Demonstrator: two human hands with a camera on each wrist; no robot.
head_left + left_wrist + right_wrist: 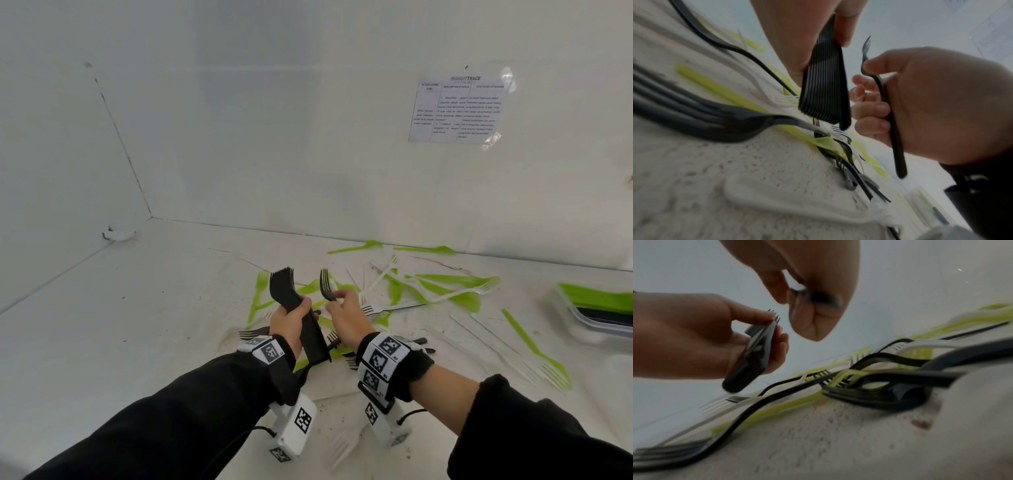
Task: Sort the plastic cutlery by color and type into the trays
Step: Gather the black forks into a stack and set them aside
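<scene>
My left hand (291,317) grips a thick stack of black forks (301,308) by the handles, tines up, just above the table. Seen in the left wrist view, the stack (824,81) is a fan of thin handle edges. Close to its right, my right hand (339,303) holds a single black fork (327,284), tines up; the fingers curl round its handle (885,104). In the right wrist view the left hand (748,337) and its stack (754,356) are at the left. Green, white and black forks (387,301) lie scattered beneath and behind both hands.
A clear tray (596,308) with green cutlery on top and dark pieces below sits at the right edge of the table. White walls close the booth at the back and left, with a paper sheet (459,109) taped up. A white fork (342,445) lies near me.
</scene>
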